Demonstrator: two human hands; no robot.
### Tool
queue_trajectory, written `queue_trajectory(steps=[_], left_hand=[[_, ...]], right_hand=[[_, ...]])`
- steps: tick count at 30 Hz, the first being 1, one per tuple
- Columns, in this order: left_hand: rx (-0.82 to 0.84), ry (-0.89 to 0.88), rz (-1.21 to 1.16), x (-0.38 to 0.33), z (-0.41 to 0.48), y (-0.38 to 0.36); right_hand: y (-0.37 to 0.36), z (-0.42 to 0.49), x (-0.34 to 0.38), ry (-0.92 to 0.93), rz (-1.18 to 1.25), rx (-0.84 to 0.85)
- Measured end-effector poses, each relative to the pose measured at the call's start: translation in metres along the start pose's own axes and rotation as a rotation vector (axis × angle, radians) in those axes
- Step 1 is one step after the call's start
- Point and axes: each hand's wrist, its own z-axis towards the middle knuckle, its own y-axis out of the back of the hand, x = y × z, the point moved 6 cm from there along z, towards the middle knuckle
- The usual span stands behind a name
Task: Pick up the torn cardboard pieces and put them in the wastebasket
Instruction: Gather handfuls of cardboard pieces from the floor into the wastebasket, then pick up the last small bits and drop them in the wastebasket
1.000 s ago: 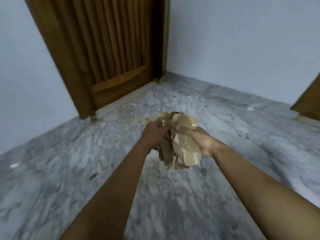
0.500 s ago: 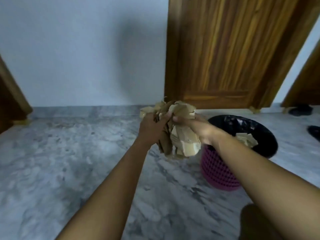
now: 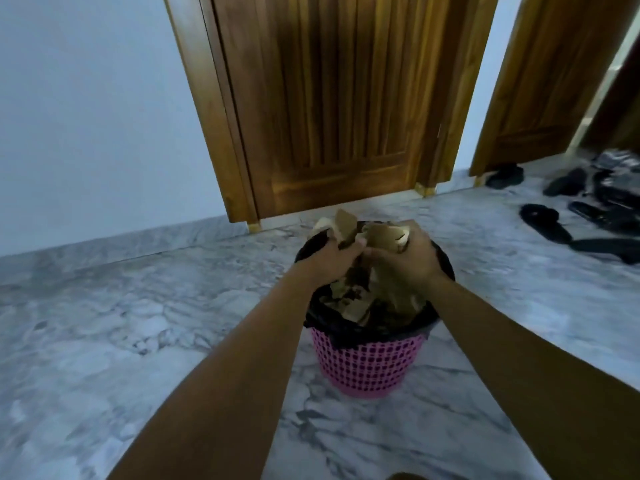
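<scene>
Grey-veined marble floor (image 3: 138, 323) runs up to a closed wooden door (image 3: 329, 116) behind the pink mesh wastebasket (image 3: 367, 365), which is lined with a black bag (image 3: 346, 328). Directly above the wastebasket's mouth, the left hand (image 3: 329, 258) and right hand (image 3: 405, 261) sit knuckle to knuckle. Each has its fingers curled tight round one shared bundle of torn cardboard pieces (image 3: 346, 220), and ragged ends poke up above the fists on the wastebasket's door side. More cardboard scraps (image 3: 349, 306) lie inside the wastebasket, under the hands. Black sandals (image 3: 543, 223) lie to the right of the wastebasket, well apart from it.

The cardboard looks light, stiff and creased, so the bundle will probably spring apart once the squeeze eases, and small bits could flutter past the rim. It is best squeezed from both sides at its middle and kept low over the bag before release.
</scene>
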Motion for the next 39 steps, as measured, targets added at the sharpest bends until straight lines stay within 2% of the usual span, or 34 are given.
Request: queue_trajectory(steps=[2,3,6,10,13,17,20,24,29,35,39], left_hand=[[0.106,0.086,0.036,0.008,-0.002,-0.009],[0.068,0.113,0.024,0.011,-0.008,-0.006],[-0.222,0.088,-0.009,0.022,-0.036,0.026],[-0.482,0.083,-0.076,0.048,-0.108,0.097],[-0.663,0.164,-0.071,0.093,-0.192,0.162],[-0.868,0.361,-0.038,0.201,-0.376,0.235],[-0.961,0.592,0.001,0.295,-0.529,0.247],[-1.015,0.910,-0.009,0.409,-0.726,0.199],[-1.075,1.208,-0.153,0.513,-0.914,0.089],[-1.151,1.417,-0.264,0.582,-1.049,-0.046],[-1.064,1.560,-0.314,0.620,-1.084,-0.132]], right_hand=[[-0.011,0.003,-0.018,-0.093,-0.195,0.045],[-0.015,0.003,-0.023,-0.133,-0.261,0.059],[-0.030,-0.006,-0.009,-0.171,-0.422,0.068],[-0.098,-0.034,0.068,-0.003,-0.534,0.153],[-0.186,-0.074,0.126,0.168,-0.442,0.257],[-0.343,-0.198,0.209,0.387,-0.391,0.582],[-0.445,-0.334,0.248,0.496,-0.360,0.893],[-0.544,-0.534,0.260,0.664,-0.367,1.250],[-0.602,-0.756,0.238,0.873,-0.418,1.569],[-0.629,-0.938,0.173,1.066,-0.520,1.802],[-0.636,-1.002,0.096,1.188,-0.795,1.873]])
